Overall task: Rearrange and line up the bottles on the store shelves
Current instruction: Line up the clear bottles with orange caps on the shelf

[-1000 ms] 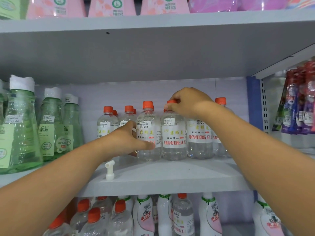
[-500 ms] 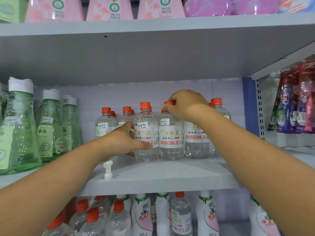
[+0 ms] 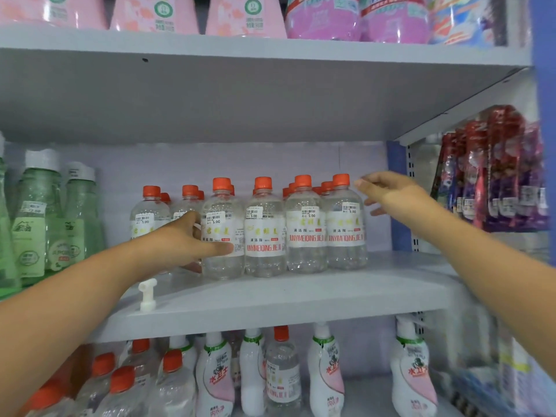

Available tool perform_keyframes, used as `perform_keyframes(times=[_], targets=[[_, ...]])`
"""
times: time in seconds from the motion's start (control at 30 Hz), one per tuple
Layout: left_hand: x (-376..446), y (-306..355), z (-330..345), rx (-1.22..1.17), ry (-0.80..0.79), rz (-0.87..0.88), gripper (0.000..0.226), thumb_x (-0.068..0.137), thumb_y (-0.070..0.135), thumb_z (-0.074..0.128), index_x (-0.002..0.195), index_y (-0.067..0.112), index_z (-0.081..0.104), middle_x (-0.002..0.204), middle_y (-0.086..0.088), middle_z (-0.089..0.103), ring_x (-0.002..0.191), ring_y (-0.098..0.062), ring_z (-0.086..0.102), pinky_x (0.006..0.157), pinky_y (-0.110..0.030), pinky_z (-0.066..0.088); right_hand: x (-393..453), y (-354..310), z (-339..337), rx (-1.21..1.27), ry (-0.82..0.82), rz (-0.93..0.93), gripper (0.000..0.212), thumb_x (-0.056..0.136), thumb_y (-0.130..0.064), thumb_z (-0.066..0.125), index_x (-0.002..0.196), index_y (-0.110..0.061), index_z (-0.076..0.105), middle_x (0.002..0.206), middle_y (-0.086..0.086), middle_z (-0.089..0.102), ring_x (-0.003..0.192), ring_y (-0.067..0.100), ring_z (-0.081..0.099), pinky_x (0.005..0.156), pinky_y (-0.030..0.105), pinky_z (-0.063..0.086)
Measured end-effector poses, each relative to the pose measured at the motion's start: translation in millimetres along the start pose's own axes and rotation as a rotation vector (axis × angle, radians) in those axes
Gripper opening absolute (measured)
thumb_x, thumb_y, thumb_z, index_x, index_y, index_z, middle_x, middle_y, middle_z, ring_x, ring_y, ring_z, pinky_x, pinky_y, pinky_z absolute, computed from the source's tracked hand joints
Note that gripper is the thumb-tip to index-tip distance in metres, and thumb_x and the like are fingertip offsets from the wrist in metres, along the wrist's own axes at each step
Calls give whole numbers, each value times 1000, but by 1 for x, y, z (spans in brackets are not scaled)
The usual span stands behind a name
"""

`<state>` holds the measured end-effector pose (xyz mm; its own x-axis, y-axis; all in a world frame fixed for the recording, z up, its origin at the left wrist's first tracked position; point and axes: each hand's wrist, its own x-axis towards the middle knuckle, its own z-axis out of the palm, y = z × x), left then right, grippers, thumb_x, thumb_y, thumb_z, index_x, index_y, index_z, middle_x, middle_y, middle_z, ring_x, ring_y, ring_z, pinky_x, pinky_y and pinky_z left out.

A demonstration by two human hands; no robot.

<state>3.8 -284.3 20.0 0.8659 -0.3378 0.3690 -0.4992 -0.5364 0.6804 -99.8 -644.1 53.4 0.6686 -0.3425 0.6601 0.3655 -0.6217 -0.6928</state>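
Now the front row of clear orange-capped bottles [image 3: 264, 230] on the middle shelf [image 3: 285, 296] is being squared up. The left hand [image 3: 183, 245] wraps the third bottle [image 3: 222, 230], thumb across its label. The right hand [image 3: 391, 197] hangs open, empty, just beside the rightmost bottle [image 3: 344, 221]; next it likely needs to nudge that end inward.

two bare forearms, no sleeves in view, left hand [image 3: 183, 242] and right hand [image 3: 391, 195] bare, no rings, watch, bracelets or gloves, short trimmed fingernails
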Motion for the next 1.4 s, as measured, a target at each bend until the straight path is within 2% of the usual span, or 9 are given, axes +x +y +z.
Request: perform_keyframes(times=[0.07, 0.17, 0.43, 0.57, 0.87, 0.97, 1.1, 1.2, 1.4], targets=[[1, 0, 0, 5, 1, -1, 68, 73, 44, 86, 126, 29, 45, 116, 5, 65, 100, -18, 71, 80, -38, 64, -8, 11, 4, -31, -85, 36, 45, 90, -46, 70, 128, -24, 59, 116, -5, 65, 99, 15, 68, 79, 32, 59], [3, -2, 1, -7, -4, -3, 67, 75, 42, 86, 126, 29, 45, 118, 5, 65, 101, -18, 70, 81, -38, 64, -13, 17, 12, -42, -180, 59, 52, 84, -46, 77, 128, -29, 56, 115, -8, 63, 96, 13, 69, 74, 29, 58], [2, -4, -1, -18, -6, -8, 89, 53, 56, 88, 127, 31, 46, 119, 6, 66, 102, -17, 71, 80, -38, 64, -15, 16, 15, -35, -222, 61, 56, 83, -36, 80, 133, -29, 55, 118, -5, 65, 95, 12, 71, 65, 22, 56], [0, -3, -1, -12, 1, -18, 79, 68, 48, 88, 131, 29, 45, 122, 4, 64, 103, -18, 70, 82, -38, 64, -19, 15, 16, -38, -219, 63, 53, 86, -36, 78, 133, -30, 53, 117, -6, 64, 91, 10, 69, 59, 17, 53], [-5, 0, 4, 13, 47, 8, 74, 71, 46, 88, 131, 24, 49, 118, 3, 65, 101, -18, 69, 76, -36, 65, -28, 12, 18, -57, -207, 90, 54, 89, -38, 74, 136, -29, 48, 106, -10, 62, 82, 7, 69, 48, 15, 52], [-6, 2, 5, 23, 66, 2, 72, 70, 47, 88, 127, 25, 49, 116, 2, 64, 99, -18, 69, 72, -35, 65, -31, 11, 17, -93, -245, 109, 66, 87, -38, 77, 142, -31, 42, 108, -10, 63, 87, 7, 69, 55, 18, 55], [-8, 5, 7, 32, 63, -3, 65, 75, 44, 86, 123, 27, 47, 112, 4, 62, 98, -17, 68, 70, -32, 64, -33, 13, 18, -185, -278, 118, 83, 83, -36, 81, 150, -31, 32, 113, -7, 63, 97, 12, 68, 76, 35, 62], [-8, 5, 7, 27, 60, -15, 64, 77, 43, 85, 124, 27, 45, 112, 5, 62, 98, -16, 67, 69, -30, 63, -32, 13, 19, -195, -274, 113, 85, 83, -36, 82, 151, -30, 31, 114, -8, 62, 100, 12, 66, 78, 34, 61], [-12, 7, 4, -9, 16, -68, 82, 74, 51, 85, 139, 25, 42, 116, 5, 62, 96, -14, 69, 57, -19, 56, -35, 12, 21, -222, -275, 116, 84, 83, -40, 80, 150, -30, 30, 114, -8, 63, 100, 13, 66, 80, 34, 60]])
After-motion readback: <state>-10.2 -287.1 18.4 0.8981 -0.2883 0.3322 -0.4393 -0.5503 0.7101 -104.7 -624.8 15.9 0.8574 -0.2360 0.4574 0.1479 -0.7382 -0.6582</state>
